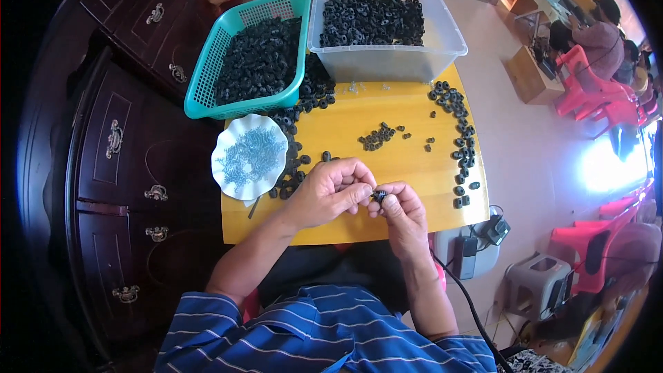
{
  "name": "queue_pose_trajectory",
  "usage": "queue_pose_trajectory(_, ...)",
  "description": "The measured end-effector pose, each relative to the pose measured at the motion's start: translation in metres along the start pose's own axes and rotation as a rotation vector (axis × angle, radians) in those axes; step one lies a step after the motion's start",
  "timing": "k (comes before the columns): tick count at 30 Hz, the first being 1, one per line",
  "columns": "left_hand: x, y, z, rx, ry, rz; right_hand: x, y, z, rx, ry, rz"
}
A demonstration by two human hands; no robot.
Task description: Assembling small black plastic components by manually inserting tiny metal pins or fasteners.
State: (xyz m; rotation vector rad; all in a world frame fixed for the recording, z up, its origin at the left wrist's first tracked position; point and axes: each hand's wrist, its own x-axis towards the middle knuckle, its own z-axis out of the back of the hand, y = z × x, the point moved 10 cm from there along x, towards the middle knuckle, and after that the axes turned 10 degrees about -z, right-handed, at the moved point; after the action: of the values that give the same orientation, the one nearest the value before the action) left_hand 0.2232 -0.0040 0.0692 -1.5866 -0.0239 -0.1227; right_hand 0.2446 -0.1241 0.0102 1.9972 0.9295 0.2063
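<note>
Over the near part of the yellow table, my two hands meet around a small black round part (379, 195). The thumb and fingers of my right hand (406, 220) pinch it from the right. At its left side, my left hand (330, 192) has thumb and fingertips pressed together; whatever lies between them is too small to make out. Left of my left hand, a white wavy-rimmed plate (224, 132) carries a heap of thin, silvery, spring-like pieces (253, 155). Just beyond my hands lies a small pile of tiny dark pieces (376, 137).
A green basket (302, 48) and a translucent bin (387, 62), both holding many black parts, stand at the table's far side. Loose black parts (464, 145) line the right edge. Dark drawers (117, 159) flank the left. Stools (537, 283) and seated people (601, 41) are to the right.
</note>
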Motion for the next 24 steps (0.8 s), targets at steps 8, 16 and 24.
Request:
queue_pose_trajectory(8, 0.001, 0.004, -0.002, -0.034, 0.011, 0.001, 0.000, 0.003, -0.001, -0.021, 0.006, 0.033)
queue_pose_trajectory(16, 0.000, 0.014, 0.000, 0.066, -0.091, -0.032, -0.001, 0.002, 0.004, -0.155, -0.118, 0.080)
queue_pose_trajectory(24, 0.005, -0.010, 0.000, 0.392, -0.083, -0.168, -0.003, 0.002, 0.006, -0.232, -0.222, 0.088)
